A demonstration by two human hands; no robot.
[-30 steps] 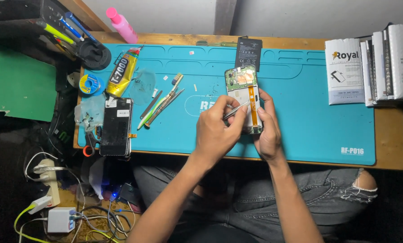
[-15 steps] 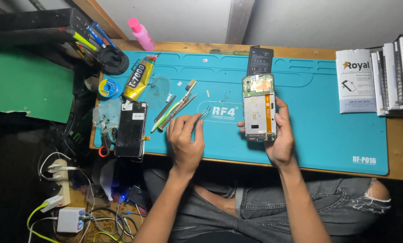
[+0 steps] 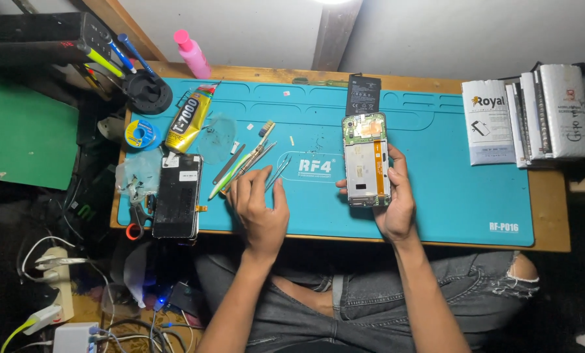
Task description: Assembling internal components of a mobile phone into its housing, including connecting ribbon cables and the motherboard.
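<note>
- your right hand (image 3: 397, 202) has its grip closed around the opened phone (image 3: 367, 160), back cover off, held just above the blue mat (image 3: 449, 176) near its middle.
- your left hand (image 3: 260, 209) rests palm down on the mat, fingers spread loosely, holding nothing; its fingertips touch the cluster of tweezers and picks (image 3: 250, 160).
- a black battery (image 3: 363, 93) lies just beyond the phone.
- a dark screen panel (image 3: 178, 195) lies at the bench's (image 3: 547, 216) left edge, beside a glue tube (image 3: 189, 121).

The right hand (image 3: 397, 202) holds an opened phone (image 3: 366, 160) while the left hand (image 3: 260, 209) reaches tweezers (image 3: 276, 173).
</note>
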